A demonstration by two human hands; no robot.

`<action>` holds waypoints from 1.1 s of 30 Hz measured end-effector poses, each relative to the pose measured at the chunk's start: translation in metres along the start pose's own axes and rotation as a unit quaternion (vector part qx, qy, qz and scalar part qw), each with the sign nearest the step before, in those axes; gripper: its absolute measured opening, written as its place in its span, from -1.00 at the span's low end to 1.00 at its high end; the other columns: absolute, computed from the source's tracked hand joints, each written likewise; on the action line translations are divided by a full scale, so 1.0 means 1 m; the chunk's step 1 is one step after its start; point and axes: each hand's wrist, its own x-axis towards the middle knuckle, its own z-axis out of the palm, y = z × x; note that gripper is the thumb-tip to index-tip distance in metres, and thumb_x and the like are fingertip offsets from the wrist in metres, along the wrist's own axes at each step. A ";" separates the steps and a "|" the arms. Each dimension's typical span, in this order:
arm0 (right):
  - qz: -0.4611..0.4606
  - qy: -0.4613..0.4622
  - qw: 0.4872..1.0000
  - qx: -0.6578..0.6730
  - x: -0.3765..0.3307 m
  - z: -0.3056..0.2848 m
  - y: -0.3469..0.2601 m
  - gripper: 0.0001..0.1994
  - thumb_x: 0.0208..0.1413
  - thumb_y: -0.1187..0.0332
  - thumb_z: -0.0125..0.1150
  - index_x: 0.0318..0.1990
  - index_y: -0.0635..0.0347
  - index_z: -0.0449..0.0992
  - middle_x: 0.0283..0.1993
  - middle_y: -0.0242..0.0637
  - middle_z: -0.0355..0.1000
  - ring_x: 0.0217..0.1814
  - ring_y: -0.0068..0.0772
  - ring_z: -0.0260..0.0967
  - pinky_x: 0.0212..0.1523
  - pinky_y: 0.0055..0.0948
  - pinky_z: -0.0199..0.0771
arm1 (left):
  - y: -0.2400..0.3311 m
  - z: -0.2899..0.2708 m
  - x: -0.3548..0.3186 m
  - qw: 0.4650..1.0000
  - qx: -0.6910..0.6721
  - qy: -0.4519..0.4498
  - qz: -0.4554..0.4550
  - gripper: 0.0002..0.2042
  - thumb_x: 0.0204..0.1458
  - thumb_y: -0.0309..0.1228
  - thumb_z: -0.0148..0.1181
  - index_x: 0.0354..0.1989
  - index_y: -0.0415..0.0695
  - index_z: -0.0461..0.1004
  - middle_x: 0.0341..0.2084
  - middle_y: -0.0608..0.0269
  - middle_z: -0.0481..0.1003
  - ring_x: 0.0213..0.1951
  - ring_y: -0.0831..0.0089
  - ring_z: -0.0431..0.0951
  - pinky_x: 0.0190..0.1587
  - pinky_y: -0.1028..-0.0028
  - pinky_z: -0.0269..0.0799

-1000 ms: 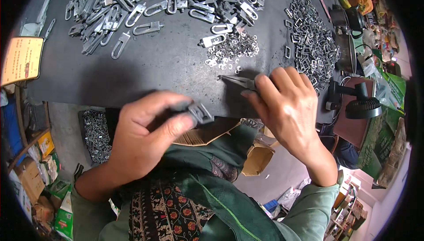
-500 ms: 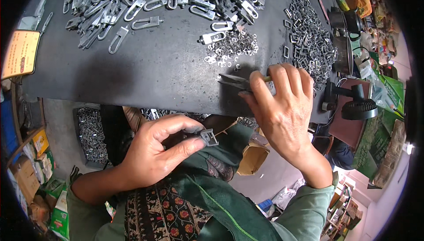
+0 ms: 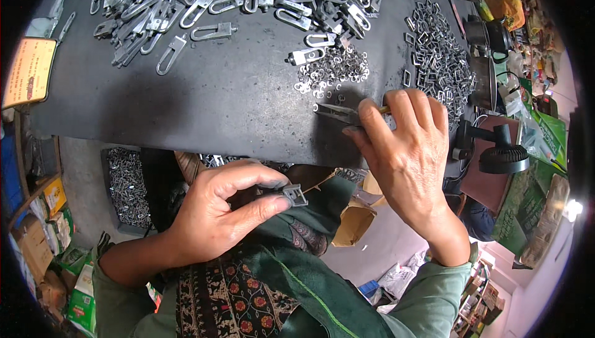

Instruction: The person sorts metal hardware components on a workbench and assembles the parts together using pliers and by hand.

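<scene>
In front of my body, my left hand (image 3: 217,211) pinches a dark metal fitting with a small rectangular frame (image 3: 297,196) at its end. My fingers cover the rest of that piece. Over the table's near edge, my right hand (image 3: 410,152) is closed round a pair of needle-nose pliers (image 3: 338,113), whose jaws point left. A tiny bright metal ring (image 3: 315,107) shows at the jaw tips. Just beyond the pliers lies a pile of small open metal rings (image 3: 338,68).
Long looped metal fittings (image 3: 214,3) are heaped at the table's far side. Rectangular metal links (image 3: 437,59) form a pile at the right, near a small black fan (image 3: 503,158). A yellow-screened phone (image 3: 30,71) stands at the left edge. Below is a bin of metal parts (image 3: 129,186).
The pliers' jaws were spread and have drawn together at a small ring. My right hand has shifted slightly right. My left hand stays almost still with the fitting.
</scene>
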 end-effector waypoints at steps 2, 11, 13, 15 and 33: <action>-0.009 -0.005 1.000 0.002 0.003 -0.001 0.002 -0.67 -0.16 0.19 0.33 -0.25 0.12 0.45 -0.29 -0.32 0.24 -0.14 -0.28 0.25 -0.09 -0.22 0.20 | 0.002 -0.003 0.001 1.000 0.004 -0.011 -0.014 -0.80 0.05 -0.53 0.28 -0.18 -0.34 0.51 -0.32 0.15 0.55 -0.26 0.49 0.51 -0.13 0.48 0.40; -0.155 -0.019 0.974 0.162 0.007 -0.022 0.017 -0.58 -0.09 -0.01 0.26 -0.31 0.20 0.45 -0.41 -0.26 0.31 -0.37 -0.18 0.37 -0.37 -0.24 0.36 | 0.010 -0.008 0.003 0.976 -0.168 0.000 -0.139 -0.81 0.16 -0.50 0.20 -0.11 -0.32 0.51 -0.32 0.33 0.55 -0.25 0.70 0.50 -0.20 0.65 0.41; -0.157 -0.028 0.974 0.164 0.008 -0.026 0.016 -0.58 -0.09 -0.01 0.26 -0.31 0.20 0.45 -0.40 -0.26 0.31 -0.37 -0.18 0.37 -0.37 -0.24 0.35 | 0.010 -0.008 0.004 0.973 -0.183 0.000 -0.139 -0.81 0.16 -0.50 0.20 -0.10 -0.31 0.51 -0.32 0.34 0.55 -0.25 0.71 0.49 -0.22 0.66 0.41; -0.158 -0.038 0.973 0.165 0.009 -0.028 0.016 -0.58 -0.09 0.00 0.27 -0.31 0.20 0.45 -0.40 -0.26 0.32 -0.37 -0.18 0.37 -0.37 -0.24 0.35 | 0.012 -0.008 0.005 0.974 -0.171 -0.004 -0.149 -0.81 0.17 -0.49 0.19 -0.10 -0.30 0.51 -0.33 0.35 0.55 -0.29 0.73 0.48 -0.25 0.67 0.40; -0.118 -0.024 0.957 0.263 -0.024 -0.030 -0.010 -0.69 -0.15 0.16 0.37 -0.36 0.15 0.46 -0.47 -0.35 0.29 -0.44 -0.29 0.32 -0.48 -0.32 0.29 | 0.025 -0.019 -0.004 0.983 0.174 -0.016 0.061 -0.80 0.03 -0.49 0.28 -0.18 -0.29 0.53 -0.37 0.21 0.50 -0.36 0.46 0.50 -0.30 0.48 0.41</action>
